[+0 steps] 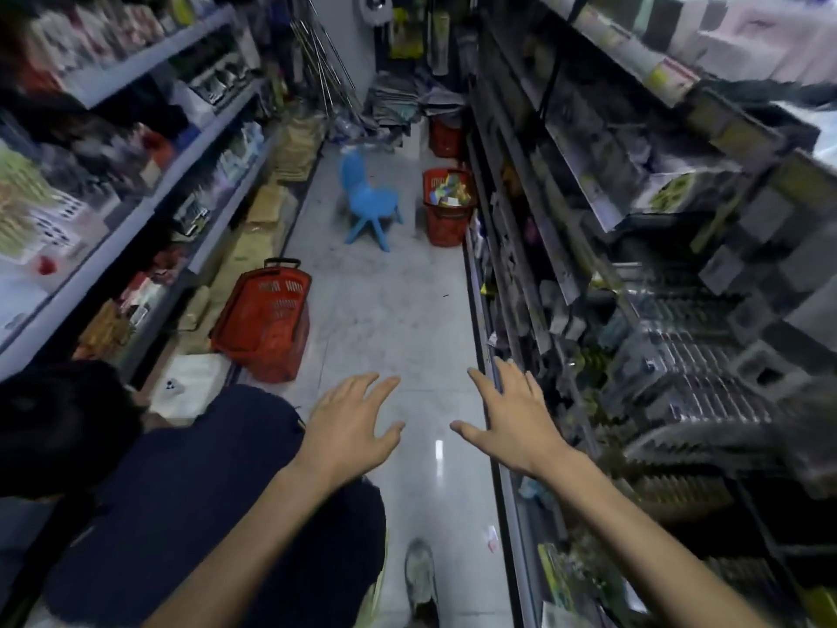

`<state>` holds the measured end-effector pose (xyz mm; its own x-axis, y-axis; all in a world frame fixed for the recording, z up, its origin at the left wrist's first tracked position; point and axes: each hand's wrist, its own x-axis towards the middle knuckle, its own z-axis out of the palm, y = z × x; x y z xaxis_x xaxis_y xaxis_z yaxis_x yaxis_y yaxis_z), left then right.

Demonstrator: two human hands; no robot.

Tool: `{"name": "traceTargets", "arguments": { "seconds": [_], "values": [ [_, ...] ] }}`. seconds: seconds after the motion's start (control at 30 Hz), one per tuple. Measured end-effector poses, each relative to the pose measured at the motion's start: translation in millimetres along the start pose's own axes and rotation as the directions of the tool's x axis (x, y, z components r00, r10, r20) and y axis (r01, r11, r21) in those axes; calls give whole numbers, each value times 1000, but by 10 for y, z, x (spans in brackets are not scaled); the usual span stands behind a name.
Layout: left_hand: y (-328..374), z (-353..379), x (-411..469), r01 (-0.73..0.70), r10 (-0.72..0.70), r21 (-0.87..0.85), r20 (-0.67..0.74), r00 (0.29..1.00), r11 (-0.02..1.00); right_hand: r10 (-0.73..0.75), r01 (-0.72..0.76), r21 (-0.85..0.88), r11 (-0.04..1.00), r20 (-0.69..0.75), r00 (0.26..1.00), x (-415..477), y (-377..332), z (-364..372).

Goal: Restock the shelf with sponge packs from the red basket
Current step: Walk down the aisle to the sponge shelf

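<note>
I look down a narrow shop aisle. My left hand and my right hand are both stretched out over the floor, fingers spread, holding nothing. A red basket full of colourful packs stands far ahead beside the right shelf. The right shelf is crowded with blurred goods, and my right hand hovers just beside its lower edge. Which goods there are sponge packs cannot be made out.
An empty red basket leans on the left shelf. A blue plastic chair stands mid-aisle, a third red basket behind it. A person in dark blue crouches at my lower left. The tiled floor runs between.
</note>
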<state>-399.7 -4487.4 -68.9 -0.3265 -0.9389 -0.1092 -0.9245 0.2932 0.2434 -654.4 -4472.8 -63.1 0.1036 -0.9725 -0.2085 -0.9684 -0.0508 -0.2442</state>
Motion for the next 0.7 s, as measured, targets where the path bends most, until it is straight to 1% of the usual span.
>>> {"name": "traceTargets", "arguments": {
  "seconds": [0.13,0.33,0.5,0.57,0.63,0.7],
  "values": [
    [-329,-210,979,19,-19,-5,-1,1000,1000,-32,32,8,999,-8,999,1048,-37,-313],
    [-729,-485,2284,49,-48,44,-13,999,998,-66,66,3,998,-9,998,2451,40,-641],
    [-1031,-594,3594,63,-63,47,6,998,997,-52,51,15,999,33,998,3746,317,-813],
    [-1101,-673,4055,43,-44,75,15,999,996,-52,51,16,999,38,998,4195,417,-893],
    [-1194,-742,4671,35,-34,88,-11,999,996,-51,51,35,998,19,999,4814,567,-995],
    [-1293,-866,5302,37,-34,78,-34,999,996,-43,42,48,998,30,999,5422,686,-1138]
  ]
}}
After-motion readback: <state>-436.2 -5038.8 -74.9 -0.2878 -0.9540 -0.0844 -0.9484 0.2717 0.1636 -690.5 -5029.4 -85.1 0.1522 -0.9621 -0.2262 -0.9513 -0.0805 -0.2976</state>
